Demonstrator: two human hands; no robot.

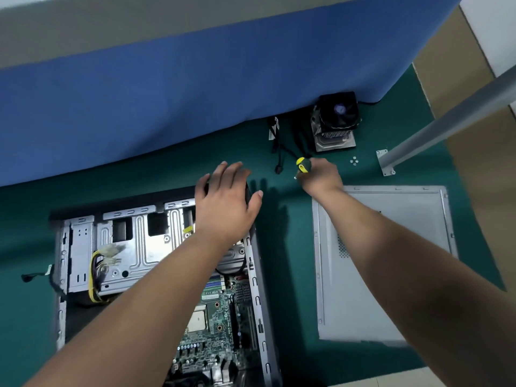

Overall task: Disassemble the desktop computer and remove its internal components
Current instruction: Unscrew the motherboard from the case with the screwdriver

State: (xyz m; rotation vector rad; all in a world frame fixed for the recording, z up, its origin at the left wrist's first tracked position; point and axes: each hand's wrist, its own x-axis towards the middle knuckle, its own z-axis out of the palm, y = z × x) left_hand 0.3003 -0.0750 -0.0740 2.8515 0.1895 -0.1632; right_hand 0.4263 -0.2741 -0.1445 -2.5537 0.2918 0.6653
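- Green matting covers the desk [156, 174], and a blue fabric partition [195, 88] with a grey band along its top stands at the far edge.
- Tan flooring shows off to the right, past a grey metal post [446, 127] bolted to the desk by a small foot plate.
- Lying open on its side at the near left is the computer case [83, 247], with its drive cage, a yellow-and-black cable bundle and the green motherboard [217, 317] all exposed.
- White lettering is printed on the motherboard, but it is too small and blurred to read.
- The left hand [226, 202] rests spread on the far right corner of the case, fingers relaxed and holding nothing.
- The right hand [321, 175] grips a yellow-and-green screwdriver [303, 164] over the matting, right of the case.
- The grey side panel [391, 261] lies flat at the right, apart from the case.
- A heatsink with its black fan [336, 121] sits by the partition, with loose black cables [279, 146] to its left.
- A few small screws [354, 161] lie between the heatsink and the post.
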